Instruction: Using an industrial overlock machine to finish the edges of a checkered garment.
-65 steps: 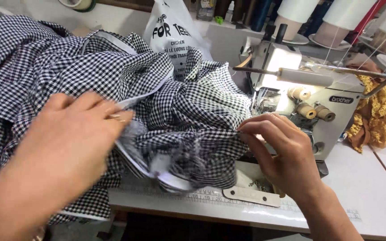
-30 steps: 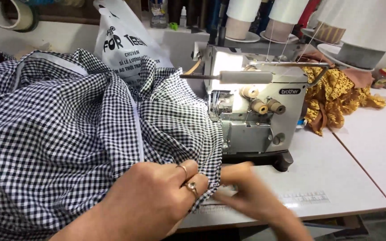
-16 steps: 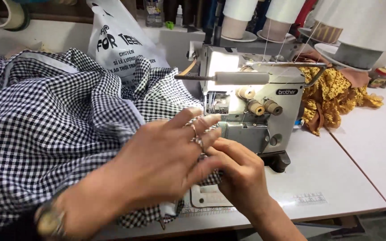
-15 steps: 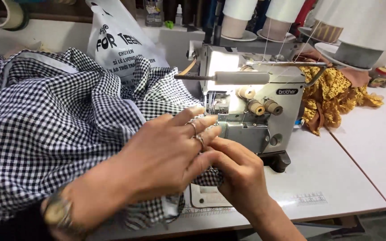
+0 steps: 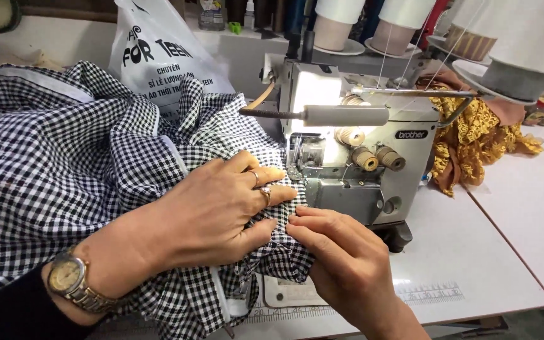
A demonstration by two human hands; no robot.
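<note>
A large black-and-white checked fabric (image 5: 51,164) is heaped over the left of the white table (image 5: 473,252). My left hand (image 5: 215,208), with rings and a wristwatch, lies flat on the cloth, fingertips pointing at the presser foot of the grey overlock sewing machine (image 5: 354,157). My right hand (image 5: 341,258) presses the fabric's edge down just in front of the machine's bed. Both hands hold the cloth flat against the table.
A lamp arm (image 5: 341,115) juts across the machine's front. White thread cones (image 5: 524,38) stand behind and to the right. A yellow lace fabric (image 5: 473,138) lies right of the machine. A white plastic bag (image 5: 158,56) stands at the back.
My left hand has dropped from a raised position to lie flat on the cloth. My right hand stays at the fabric edge by the machine.
</note>
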